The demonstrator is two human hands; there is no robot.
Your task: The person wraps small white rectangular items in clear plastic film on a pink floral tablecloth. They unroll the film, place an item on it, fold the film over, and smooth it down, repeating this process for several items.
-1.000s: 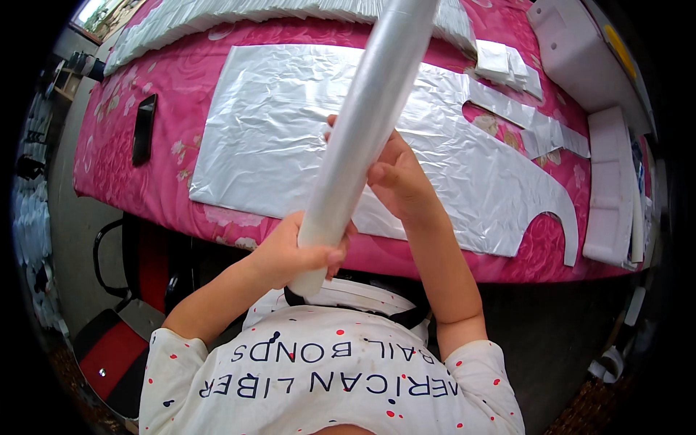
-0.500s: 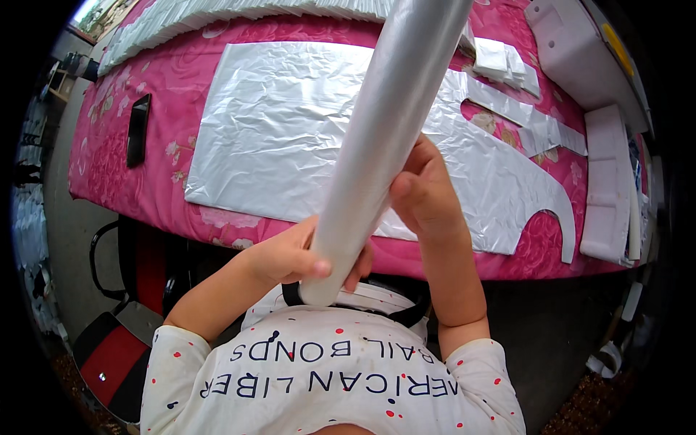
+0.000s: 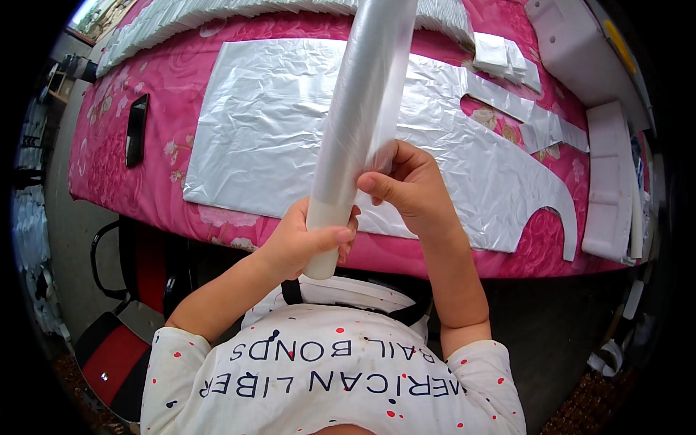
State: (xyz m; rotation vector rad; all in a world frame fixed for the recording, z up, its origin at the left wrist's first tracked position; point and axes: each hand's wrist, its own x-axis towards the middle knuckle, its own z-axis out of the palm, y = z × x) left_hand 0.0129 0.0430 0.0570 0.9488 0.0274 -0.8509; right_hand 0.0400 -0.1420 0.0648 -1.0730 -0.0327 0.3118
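My left hand (image 3: 319, 235) is wrapped round the lower end of a long, shiny roll of translucent plastic film (image 3: 351, 123), held tilted upward over the table's near edge. On the roll's right side, my right hand (image 3: 406, 185) pinches the loose edge of the film between thumb and fingers, pulled slightly off the roll. Behind the roll, a flat stack of silvery white plastic sheets (image 3: 254, 130) lies on the table. Its right part is cut into curved straps, like a bag or apron with handles.
A pink floral cloth (image 3: 109, 152) covers the table. A black phone (image 3: 136, 130) lies at left. Folded white packets (image 3: 283, 6) line the far edge, with a smaller pile (image 3: 504, 61) at right. White foam boxes (image 3: 607, 181) stand at the right end; a red-and-black chair (image 3: 116, 362) is at lower left.
The roll has moved left and a little away from my body, more of its lower end showing. My right hand now draws the film's edge out from the roll.
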